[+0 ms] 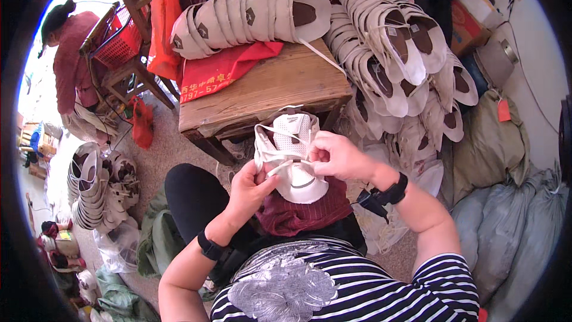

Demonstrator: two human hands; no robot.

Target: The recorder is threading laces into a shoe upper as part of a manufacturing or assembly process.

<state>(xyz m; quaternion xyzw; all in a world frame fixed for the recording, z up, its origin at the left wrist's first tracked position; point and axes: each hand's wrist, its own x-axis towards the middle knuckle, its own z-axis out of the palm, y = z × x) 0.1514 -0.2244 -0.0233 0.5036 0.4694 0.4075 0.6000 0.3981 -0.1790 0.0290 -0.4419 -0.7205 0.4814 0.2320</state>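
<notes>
A white shoe upper (307, 183) with a perforated tongue lies on a dark red cloth (310, 214) over my lap, its toe toward me. A white shoelace (272, 154) crosses its opening in loose loops. My left hand (245, 189) is closed at the left side of the upper, a piece of the lace pinched between thumb and finger. On the right, my right hand (339, 156) has its fingers pinched together over the lace by the eyelets. The fingertips partly cover what they grip.
Just ahead stands a wooden stool (268, 80) bearing a row of nested uppers (250, 18) and a red bag (229, 68). More stacked uppers (387, 42) rise at the right, near grey sacks (512, 226). Another person (74, 62) sits at the far left beside a red basket (119, 42).
</notes>
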